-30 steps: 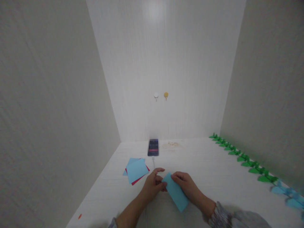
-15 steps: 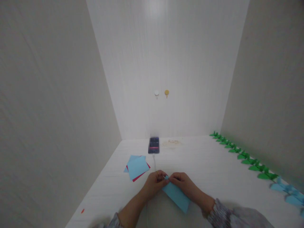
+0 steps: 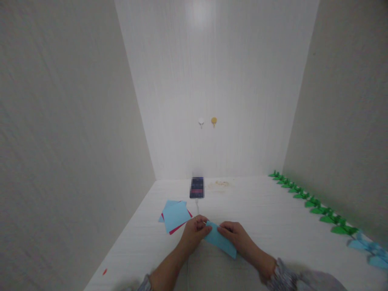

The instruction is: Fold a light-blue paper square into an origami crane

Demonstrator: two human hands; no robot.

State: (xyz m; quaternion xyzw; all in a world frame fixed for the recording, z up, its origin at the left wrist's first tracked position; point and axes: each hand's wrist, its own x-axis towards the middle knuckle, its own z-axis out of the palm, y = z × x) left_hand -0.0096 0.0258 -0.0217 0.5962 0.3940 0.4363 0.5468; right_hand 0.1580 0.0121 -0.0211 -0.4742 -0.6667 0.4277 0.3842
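A folded sheet of light blue paper is held between both hands near the table's front. My left hand pinches its upper left end, thumb on top and fingers behind. My right hand grips its upper right edge, with the thumb also on the near face. The paper slants down to the right, its lower corner free below the right hand. Just beyond my left hand lies a small pile of square sheets, with light blue paper on top and red paper showing beneath.
A phone with a white cable lies near the back wall. Along the right side runs a row of green folded-paper shapes, with light blue folded-paper shapes nearer me. A small red scrap lies at left front. Two hooks are on the wall.
The blue paper has tilted and now shows a narrower face, its lower corner raised. My hands have moved slightly apart along its upper edge. The view has shifted slightly.
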